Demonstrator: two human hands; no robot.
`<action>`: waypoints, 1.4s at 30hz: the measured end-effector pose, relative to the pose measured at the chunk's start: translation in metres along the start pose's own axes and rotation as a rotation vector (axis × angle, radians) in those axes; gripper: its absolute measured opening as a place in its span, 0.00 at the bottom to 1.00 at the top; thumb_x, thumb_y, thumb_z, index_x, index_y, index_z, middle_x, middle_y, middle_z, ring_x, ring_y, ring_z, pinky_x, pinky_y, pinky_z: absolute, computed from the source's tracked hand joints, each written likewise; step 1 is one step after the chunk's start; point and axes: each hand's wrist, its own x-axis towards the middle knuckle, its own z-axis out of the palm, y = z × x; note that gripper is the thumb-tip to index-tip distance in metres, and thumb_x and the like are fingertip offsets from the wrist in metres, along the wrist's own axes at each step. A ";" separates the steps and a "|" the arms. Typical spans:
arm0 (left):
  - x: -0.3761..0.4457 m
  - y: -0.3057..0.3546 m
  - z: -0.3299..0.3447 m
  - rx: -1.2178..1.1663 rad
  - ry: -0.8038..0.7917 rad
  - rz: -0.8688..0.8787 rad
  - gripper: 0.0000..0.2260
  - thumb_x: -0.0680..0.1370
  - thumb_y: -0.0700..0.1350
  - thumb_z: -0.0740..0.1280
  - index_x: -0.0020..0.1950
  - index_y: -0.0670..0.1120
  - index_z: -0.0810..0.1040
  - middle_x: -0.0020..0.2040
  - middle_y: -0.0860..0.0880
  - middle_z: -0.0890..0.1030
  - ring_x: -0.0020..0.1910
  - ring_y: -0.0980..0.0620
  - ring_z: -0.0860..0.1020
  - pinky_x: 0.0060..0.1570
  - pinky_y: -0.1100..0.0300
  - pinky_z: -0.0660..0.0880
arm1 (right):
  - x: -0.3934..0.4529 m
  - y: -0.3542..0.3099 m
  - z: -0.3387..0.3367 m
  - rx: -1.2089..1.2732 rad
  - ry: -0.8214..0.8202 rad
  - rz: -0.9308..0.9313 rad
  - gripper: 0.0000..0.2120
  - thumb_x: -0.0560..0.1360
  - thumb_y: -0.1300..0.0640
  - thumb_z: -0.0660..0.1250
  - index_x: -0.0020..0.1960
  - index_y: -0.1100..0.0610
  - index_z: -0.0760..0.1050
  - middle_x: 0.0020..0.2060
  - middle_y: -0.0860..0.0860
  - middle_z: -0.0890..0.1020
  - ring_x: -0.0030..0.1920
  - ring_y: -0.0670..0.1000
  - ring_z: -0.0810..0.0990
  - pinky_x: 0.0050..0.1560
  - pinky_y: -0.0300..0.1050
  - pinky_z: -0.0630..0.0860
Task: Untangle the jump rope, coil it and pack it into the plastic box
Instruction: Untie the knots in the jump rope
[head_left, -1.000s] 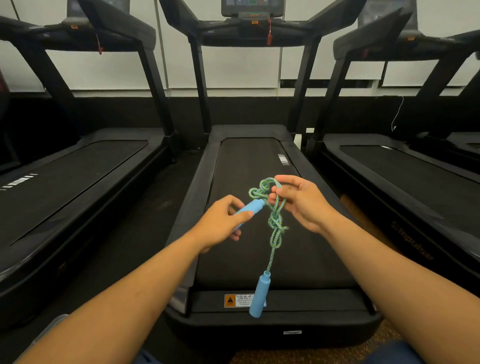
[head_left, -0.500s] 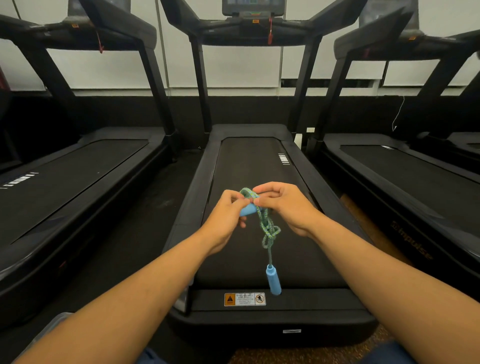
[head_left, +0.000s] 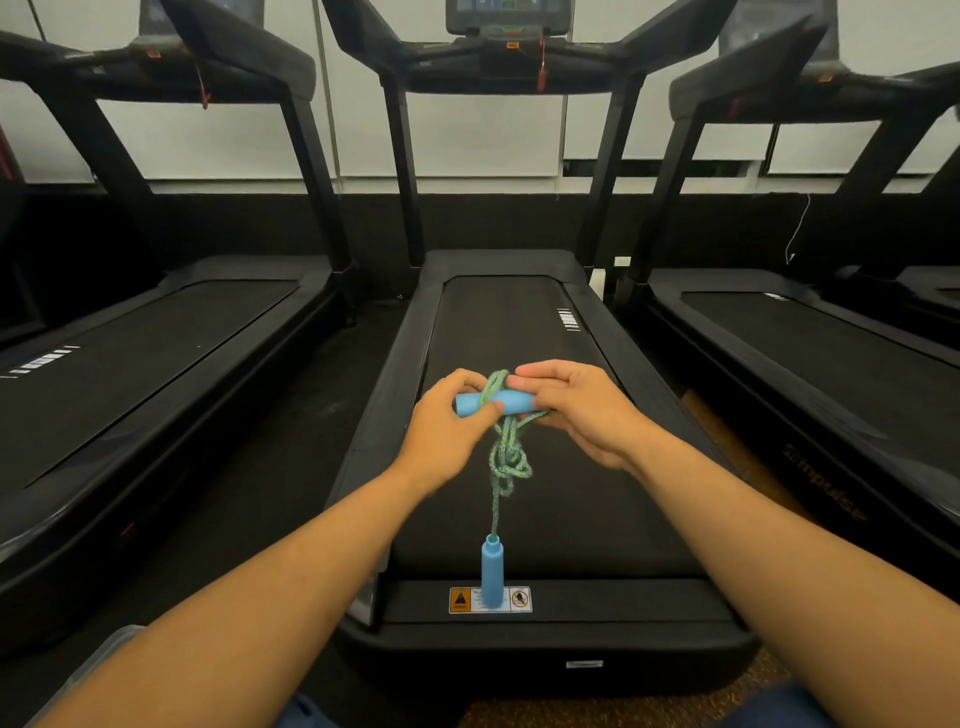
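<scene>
The jump rope has a green-and-white braided cord (head_left: 505, 457) and two light blue handles. One blue handle (head_left: 491, 402) lies level between my hands, with a loop of cord wrapped around its middle. My left hand (head_left: 449, 421) pinches its left end. My right hand (head_left: 574, 410) grips its right end and some cord beneath. Below the hands the cord hangs in a knotted tangle. The second blue handle (head_left: 492, 571) dangles upright at the cord's lower end, above the treadmill's rear edge. The plastic box shows only as a clear corner (head_left: 98, 660) at the lower left.
A black treadmill (head_left: 571, 499) lies straight ahead under my hands, its warning sticker (head_left: 462, 600) at the near end. More treadmills stand to the left (head_left: 130, 353) and right (head_left: 831, 364), with dark floor strips between them.
The handle that my left hand held has passed through a cord loop and now lies level between both hands. The hanging tangle and lower handle swung and dropped a little.
</scene>
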 end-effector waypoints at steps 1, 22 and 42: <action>0.000 0.001 -0.001 -0.058 -0.005 -0.032 0.05 0.78 0.43 0.72 0.52 0.48 0.82 0.48 0.45 0.82 0.42 0.49 0.81 0.42 0.53 0.81 | 0.001 0.001 -0.003 0.004 0.001 0.002 0.16 0.76 0.75 0.64 0.57 0.59 0.80 0.55 0.54 0.86 0.53 0.49 0.85 0.50 0.41 0.81; 0.006 0.013 -0.005 -0.486 0.170 -0.397 0.06 0.86 0.42 0.59 0.55 0.44 0.75 0.40 0.46 0.82 0.36 0.48 0.84 0.34 0.52 0.81 | 0.000 -0.006 -0.023 0.237 0.000 0.064 0.07 0.77 0.73 0.61 0.48 0.64 0.74 0.42 0.57 0.74 0.43 0.52 0.79 0.56 0.48 0.81; 0.017 0.025 -0.029 -1.126 0.009 -0.521 0.12 0.82 0.44 0.57 0.43 0.44 0.77 0.30 0.50 0.74 0.27 0.53 0.69 0.48 0.53 0.73 | -0.013 0.023 -0.011 0.167 -0.182 0.229 0.09 0.80 0.59 0.68 0.60 0.57 0.76 0.44 0.63 0.84 0.48 0.63 0.86 0.47 0.53 0.84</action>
